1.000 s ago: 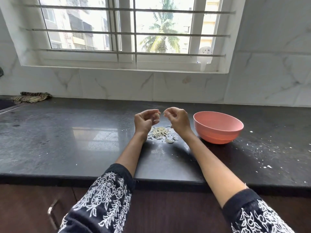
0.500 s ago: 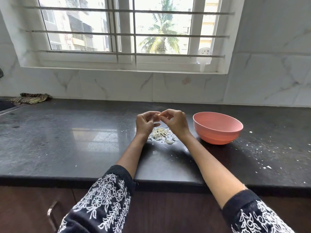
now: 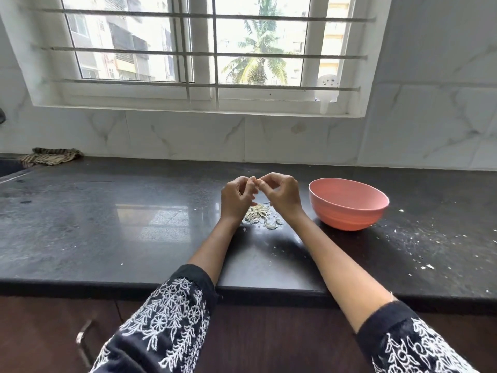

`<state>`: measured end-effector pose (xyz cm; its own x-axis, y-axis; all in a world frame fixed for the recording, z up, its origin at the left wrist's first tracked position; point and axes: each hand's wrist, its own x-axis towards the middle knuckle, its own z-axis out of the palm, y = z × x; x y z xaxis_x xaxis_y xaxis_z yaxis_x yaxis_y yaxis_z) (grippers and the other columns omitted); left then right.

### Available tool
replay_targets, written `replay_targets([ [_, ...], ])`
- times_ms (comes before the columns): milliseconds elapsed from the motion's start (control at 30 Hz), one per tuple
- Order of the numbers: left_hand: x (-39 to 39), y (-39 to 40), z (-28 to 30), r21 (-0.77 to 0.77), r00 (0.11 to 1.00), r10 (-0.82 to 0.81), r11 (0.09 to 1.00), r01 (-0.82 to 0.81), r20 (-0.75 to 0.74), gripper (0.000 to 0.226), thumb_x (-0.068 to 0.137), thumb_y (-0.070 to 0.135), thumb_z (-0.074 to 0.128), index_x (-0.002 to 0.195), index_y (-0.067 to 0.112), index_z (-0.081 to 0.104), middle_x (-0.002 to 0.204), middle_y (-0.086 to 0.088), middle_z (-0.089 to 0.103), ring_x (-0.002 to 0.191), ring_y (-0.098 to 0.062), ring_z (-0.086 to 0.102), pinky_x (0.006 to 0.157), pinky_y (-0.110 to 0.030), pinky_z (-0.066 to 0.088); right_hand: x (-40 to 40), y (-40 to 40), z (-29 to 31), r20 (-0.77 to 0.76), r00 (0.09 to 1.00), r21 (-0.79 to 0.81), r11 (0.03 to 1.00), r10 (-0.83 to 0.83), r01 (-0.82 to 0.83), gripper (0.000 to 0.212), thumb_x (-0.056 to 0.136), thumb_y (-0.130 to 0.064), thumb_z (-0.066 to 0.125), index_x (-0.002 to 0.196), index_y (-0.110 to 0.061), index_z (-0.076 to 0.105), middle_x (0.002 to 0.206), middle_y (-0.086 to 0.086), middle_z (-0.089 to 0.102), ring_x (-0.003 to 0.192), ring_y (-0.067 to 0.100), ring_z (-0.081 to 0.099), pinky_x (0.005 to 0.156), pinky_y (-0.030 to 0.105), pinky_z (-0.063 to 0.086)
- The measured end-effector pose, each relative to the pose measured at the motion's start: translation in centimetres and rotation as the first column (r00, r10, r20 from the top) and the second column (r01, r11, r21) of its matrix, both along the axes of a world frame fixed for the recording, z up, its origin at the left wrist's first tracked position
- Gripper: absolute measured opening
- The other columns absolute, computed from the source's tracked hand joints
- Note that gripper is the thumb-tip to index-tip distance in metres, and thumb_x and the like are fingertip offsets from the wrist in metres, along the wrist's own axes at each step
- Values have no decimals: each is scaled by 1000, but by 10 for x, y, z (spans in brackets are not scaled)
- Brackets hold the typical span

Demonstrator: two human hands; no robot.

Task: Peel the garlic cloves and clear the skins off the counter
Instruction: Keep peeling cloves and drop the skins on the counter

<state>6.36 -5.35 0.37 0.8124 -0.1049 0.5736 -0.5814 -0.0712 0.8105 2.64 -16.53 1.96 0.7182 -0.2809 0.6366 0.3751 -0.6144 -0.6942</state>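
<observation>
My left hand (image 3: pixel 236 196) and my right hand (image 3: pixel 282 193) are raised together above the black counter (image 3: pixel 107 224), fingertips meeting on a small garlic clove (image 3: pixel 258 182) that is mostly hidden between them. Both hands pinch it with curled fingers. Under the hands lies a small heap of pale garlic skins (image 3: pixel 261 215). A pink bowl (image 3: pixel 348 203) stands just right of my right hand; its inside is not visible.
White skin flecks (image 3: pixel 419 238) are scattered over the counter to the right of the bowl. A striped cloth (image 3: pixel 51 156) lies at the back left by the tiled wall. The counter's front edge runs below my forearms, with dark cabinets under it.
My hands were a little apart a second ago; they have come together, and both now pinch the clove above the skins. The bowl and the heap have not moved.
</observation>
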Motion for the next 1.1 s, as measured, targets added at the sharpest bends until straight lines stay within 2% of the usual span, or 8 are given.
replay_targets([
  [100,3,2,-1,120,996,79,989,-85,52,33,86,30,46,62,9,52,53,-3,49,58,-32,59,52,-42,56,-2,4,0,-4,1000,-75,997,11,-11,10,81,-17,69,74,-12,72,65,0,68,62,12,62,62,25,46],
  [167,4,4,0,148,995,90,984,-96,41,34,83,29,45,56,8,48,49,-2,44,58,-37,58,51,-41,55,-3,4,0,-4,1000,-109,994,22,-23,8,80,-16,69,74,-11,73,66,0,68,63,13,63,61,22,45],
  [333,0,5,4,45,997,39,998,-36,-67,37,84,22,49,47,18,48,46,0,42,45,-14,49,40,-21,47,-4,4,0,25,999,-111,993,41,-38,8,80,-17,70,75,-12,73,64,-7,65,57,1,59,55,15,44],
  [433,0,3,5,-117,964,-108,990,81,-242,40,95,24,50,56,12,51,45,5,38,38,-4,40,41,-19,45,-6,8,3,49,996,-101,992,79,-74,8,80,-15,70,75,-10,73,64,-9,64,57,-5,57,55,7,39],
  [567,-4,1,8,-231,904,-209,965,128,-373,47,96,38,46,58,11,50,41,7,39,36,-2,41,43,-18,48,-7,11,4,50,993,-108,989,110,-104,7,78,-9,68,72,-8,70,62,-7,63,56,-5,56,58,10,40],
  [733,-7,-2,6,-192,929,-225,966,174,-293,36,95,27,51,67,9,62,43,7,54,43,-2,50,47,-20,52,-1,6,-2,61,997,-104,993,57,-51,11,73,-19,59,72,-8,62,68,0,58,60,8,51,58,13,38],
  [833,-6,-4,6,-182,946,-205,970,162,-252,35,97,23,48,69,11,64,45,7,59,44,-2,54,46,-19,52,1,9,-1,57,998,-118,993,38,-31,10,82,-13,60,80,-4,60,74,4,52,63,13,46,60,10,35],
  [1100,-11,-9,6,-216,959,-223,959,184,-174,41,99,17,44,61,7,58,50,0,55,45,-4,54,47,-21,51,-1,21,-3,70,997,-104,995,12,-4,19,95,-13,47,81,0,50,71,3,50,63,18,45,57,20,25],
])
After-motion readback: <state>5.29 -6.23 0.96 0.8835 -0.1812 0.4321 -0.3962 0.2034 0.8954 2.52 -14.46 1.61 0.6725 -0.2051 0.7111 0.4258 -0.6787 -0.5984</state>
